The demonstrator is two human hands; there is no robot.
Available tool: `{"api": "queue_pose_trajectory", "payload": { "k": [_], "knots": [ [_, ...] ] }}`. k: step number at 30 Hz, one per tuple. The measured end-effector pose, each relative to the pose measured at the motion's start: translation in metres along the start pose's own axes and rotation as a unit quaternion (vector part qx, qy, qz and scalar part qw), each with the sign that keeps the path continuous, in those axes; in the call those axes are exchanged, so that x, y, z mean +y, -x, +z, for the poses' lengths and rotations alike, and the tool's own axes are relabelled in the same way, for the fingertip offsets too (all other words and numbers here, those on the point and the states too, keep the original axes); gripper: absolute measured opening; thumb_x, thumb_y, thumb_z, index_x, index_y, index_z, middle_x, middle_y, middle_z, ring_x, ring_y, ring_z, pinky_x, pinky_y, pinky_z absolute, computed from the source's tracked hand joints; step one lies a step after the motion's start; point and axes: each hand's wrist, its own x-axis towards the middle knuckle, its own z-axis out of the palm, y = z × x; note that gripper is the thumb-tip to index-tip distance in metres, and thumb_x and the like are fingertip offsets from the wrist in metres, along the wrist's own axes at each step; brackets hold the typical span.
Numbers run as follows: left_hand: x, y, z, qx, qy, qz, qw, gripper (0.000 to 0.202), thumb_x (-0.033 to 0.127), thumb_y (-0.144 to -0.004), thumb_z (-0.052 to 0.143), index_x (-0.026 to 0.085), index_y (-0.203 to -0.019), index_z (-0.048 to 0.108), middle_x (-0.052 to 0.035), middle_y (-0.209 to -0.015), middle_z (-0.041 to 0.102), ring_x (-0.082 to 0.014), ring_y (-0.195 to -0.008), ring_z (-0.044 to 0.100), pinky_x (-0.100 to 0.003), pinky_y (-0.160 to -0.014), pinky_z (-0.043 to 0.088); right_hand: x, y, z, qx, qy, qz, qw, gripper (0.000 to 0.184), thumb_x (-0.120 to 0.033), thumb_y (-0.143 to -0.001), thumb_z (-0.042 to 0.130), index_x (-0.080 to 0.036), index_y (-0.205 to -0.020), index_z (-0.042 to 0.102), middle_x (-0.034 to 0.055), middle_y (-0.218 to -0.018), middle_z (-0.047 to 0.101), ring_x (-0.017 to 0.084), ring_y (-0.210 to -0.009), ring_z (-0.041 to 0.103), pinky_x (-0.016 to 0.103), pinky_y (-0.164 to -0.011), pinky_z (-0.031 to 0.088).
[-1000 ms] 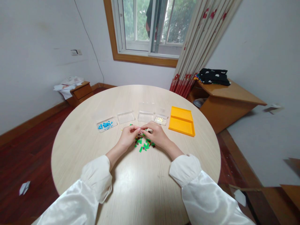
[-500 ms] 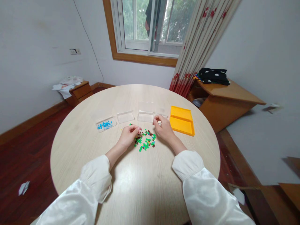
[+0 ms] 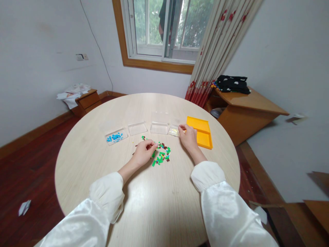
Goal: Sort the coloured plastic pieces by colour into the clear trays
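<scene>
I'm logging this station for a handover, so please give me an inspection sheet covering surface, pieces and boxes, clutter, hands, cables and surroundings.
Surface: round, pale wood-grain table.
Pieces and boxes: a loose, mainly green and brown pile; four clear boxes in a row, the leftmost with blue pieces, the rightmost with pale yellow ones; an open yellow case at the right.
Clutter: loose papers on a low cabinet; white scrap on the floor.
Hands: left over the pile, right beside the rightmost box; whether either holds a piece, cannot tell.
Cables: one thin cable along the wall.
Surroundings: window, flowered curtain, desk bearing dark cloth.
</scene>
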Motion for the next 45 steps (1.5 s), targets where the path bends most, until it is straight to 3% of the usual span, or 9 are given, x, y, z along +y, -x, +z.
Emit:
{"api": "queue_pose_trajectory", "payload": {
  "k": [4, 8, 15, 26, 35, 45],
  "knots": [
    [0.003, 0.006, 0.001, -0.048, -0.086, 0.086, 0.991, 0.023, 0.024, -0.084, 0.046, 0.016, -0.080, 0.068, -0.0051, -0.078, 0.056, -0.0163, -0.076, 0.052, -0.031, -0.074, 0.042, 0.000, 0.000, -0.001, -0.003, 0.002, -0.002, 1.000, 0.027, -0.026, -0.082, 0.051, -0.017, -0.102, 0.065, 0.0099, -0.093, 0.070, 0.025, -0.090, 0.057, 0.041, -0.085, 0.038],
    [0.006, 0.014, 0.003, -0.111, -0.181, 0.160, 0.964, 0.030, 0.025, -0.087, 0.043, 0.020, -0.106, 0.066, -0.0094, -0.098, 0.050, -0.0218, -0.096, 0.046, -0.040, -0.088, 0.038, -0.001, -0.002, -0.001, -0.026, -0.054, -0.044, 0.997, 0.024, -0.022, -0.079, 0.051, -0.017, -0.095, 0.067, 0.0070, -0.087, 0.070, 0.021, -0.081, 0.060, 0.036, -0.081, 0.042],
    [0.014, 0.019, 0.006, -0.158, -0.295, 0.183, 0.924, 0.039, 0.033, -0.091, 0.035, 0.027, -0.123, 0.056, -0.0102, -0.113, 0.040, -0.0249, -0.104, 0.038, -0.046, -0.095, 0.034, -0.008, -0.001, -0.002, -0.058, -0.066, -0.114, 0.990, 0.017, -0.018, -0.076, 0.054, -0.018, -0.084, 0.069, 0.0060, -0.082, 0.070, 0.019, -0.078, 0.061, 0.034, -0.077, 0.044],
    [0.019, 0.018, 0.009, -0.173, -0.349, 0.191, 0.901, 0.037, 0.034, -0.091, 0.034, 0.029, -0.119, 0.059, -0.0100, -0.113, 0.042, -0.0253, -0.100, 0.039, -0.046, -0.091, 0.034, -0.009, 0.001, -0.001, -0.055, -0.063, -0.133, 0.988, 0.014, -0.017, -0.077, 0.055, -0.018, -0.082, 0.068, 0.0054, -0.081, 0.070, 0.020, -0.079, 0.061, 0.034, -0.077, 0.043],
    [0.016, 0.013, -0.001, -0.136, -0.393, 0.201, 0.887, 0.030, 0.025, -0.088, 0.040, 0.021, -0.090, 0.070, -0.0109, -0.096, 0.051, -0.0243, -0.090, 0.042, -0.040, -0.077, 0.035, -0.007, 0.002, 0.001, -0.054, -0.075, -0.141, 0.986, 0.013, -0.018, -0.076, 0.055, -0.019, -0.080, 0.067, 0.0048, -0.080, 0.069, 0.019, -0.078, 0.060, 0.033, -0.077, 0.044],
    [0.020, 0.010, -0.006, -0.157, -0.403, 0.149, 0.889, 0.025, 0.015, -0.082, 0.047, 0.020, -0.083, 0.072, -0.0098, -0.094, 0.056, -0.0236, -0.091, 0.044, -0.037, -0.075, 0.034, -0.008, 0.003, 0.002, -0.068, -0.080, -0.151, 0.983, 0.013, -0.017, -0.076, 0.055, -0.019, -0.080, 0.067, 0.0050, -0.079, 0.068, 0.019, -0.078, 0.060, 0.033, -0.076, 0.044]
  ]
}}
